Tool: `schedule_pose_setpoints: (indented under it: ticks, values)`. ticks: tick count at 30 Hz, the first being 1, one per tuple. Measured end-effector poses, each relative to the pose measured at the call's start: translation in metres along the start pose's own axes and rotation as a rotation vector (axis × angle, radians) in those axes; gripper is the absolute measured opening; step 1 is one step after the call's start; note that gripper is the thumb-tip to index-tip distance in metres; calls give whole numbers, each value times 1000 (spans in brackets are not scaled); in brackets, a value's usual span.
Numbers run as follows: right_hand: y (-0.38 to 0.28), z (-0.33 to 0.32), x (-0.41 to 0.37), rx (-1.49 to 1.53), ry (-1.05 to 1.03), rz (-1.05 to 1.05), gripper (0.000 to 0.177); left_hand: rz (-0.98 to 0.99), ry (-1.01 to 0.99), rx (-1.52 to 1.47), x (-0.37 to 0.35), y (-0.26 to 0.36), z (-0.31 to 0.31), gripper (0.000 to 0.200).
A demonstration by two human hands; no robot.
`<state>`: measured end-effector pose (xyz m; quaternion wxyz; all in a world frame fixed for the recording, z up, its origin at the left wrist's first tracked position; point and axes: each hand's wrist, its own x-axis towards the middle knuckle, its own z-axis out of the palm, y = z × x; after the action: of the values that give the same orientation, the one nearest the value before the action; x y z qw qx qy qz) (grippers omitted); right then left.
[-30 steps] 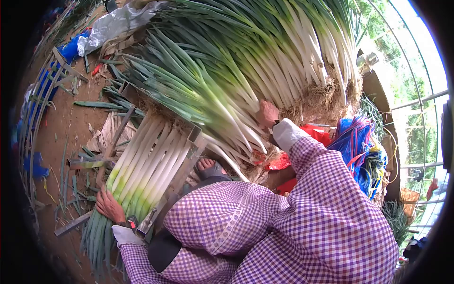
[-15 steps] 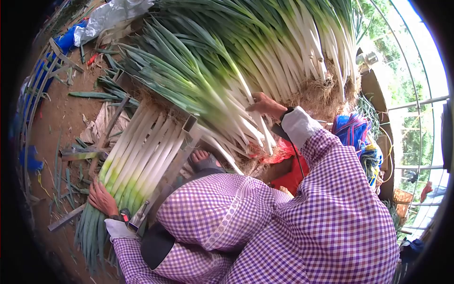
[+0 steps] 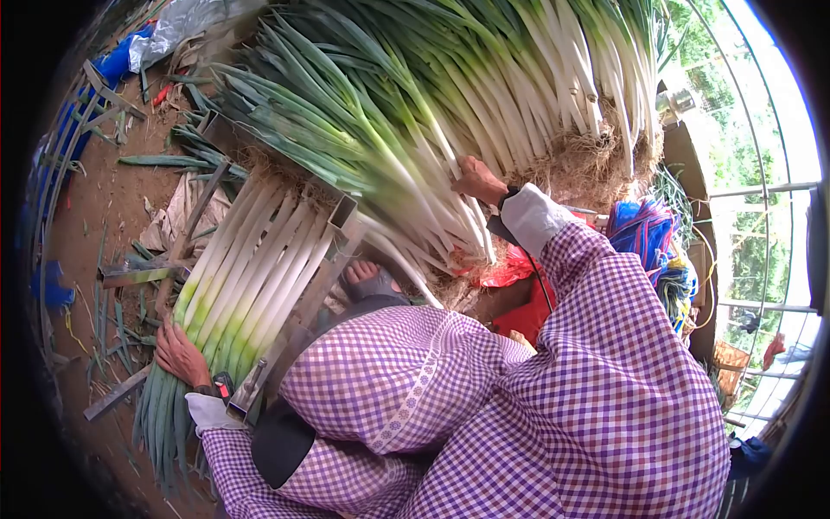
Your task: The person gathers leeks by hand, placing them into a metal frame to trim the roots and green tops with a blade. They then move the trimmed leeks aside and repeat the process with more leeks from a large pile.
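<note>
- At 1 o'clock our right hand (image 3: 477,180) curls its fingers round one leek (image 3: 478,227).
- At 8 o'clock our left hand (image 3: 180,353), half-open, rests its fingers on the bundle (image 3: 246,281) in a metal rack (image 3: 344,213).
- Leeks, we judge, are light singly, firm-stemmed, floppy-leaved: grip the white.
- Whether red plastic (image 3: 521,318), 4 o'clock, holds anything, we cannot tell.
</note>
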<state>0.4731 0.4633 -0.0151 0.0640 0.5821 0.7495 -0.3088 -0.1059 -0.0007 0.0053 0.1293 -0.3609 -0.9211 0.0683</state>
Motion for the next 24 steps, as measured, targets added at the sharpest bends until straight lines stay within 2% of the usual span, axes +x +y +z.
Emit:
schedule_pose_setpoints:
  ticks: [2, 5, 6, 9, 10, 13, 16, 19, 20, 23, 24]
  values:
    - [-1, 8, -4, -56, 123, -84, 49, 7, 6, 16, 0, -1, 2, 42]
    - [1, 36, -2, -20, 350, -209, 61, 8, 11, 28, 0, 0, 1, 41]
    - [1, 46, -1, -22, 410, -194, 75, 6, 10, 33, -1, 1, -1, 41]
    - [-37, 44, -14, 65, 425, -75, 82, 9, 36, -8, -2, 5, -6, 39]
    - [-41, 48, -13, 54, 488, -100, 84, 6, 31, -6, -2, 7, -9, 39]
    - [-57, 47, -18, -27, 464, -17, 84, -8, 28, -13, -2, 10, -13, 38]
    - [-47, 50, -10, -45, 484, -149, 86, -23, 26, -54, -3, 12, -16, 38]
    - [-42, 24, -11, -23, 374, -65, 84, -20, 45, -61, -4, 13, -18, 38]
    - [-40, 16, -14, -5, 437, -125, 78, -12, 64, -69, -4, 14, -18, 38]
    - [-37, -10, -11, 84, 380, -234, 72, -22, 63, -89, -4, 12, -18, 39]
    - [-33, -13, -3, 170, 339, -197, 70, -27, 66, -89, -4, 13, -19, 39]
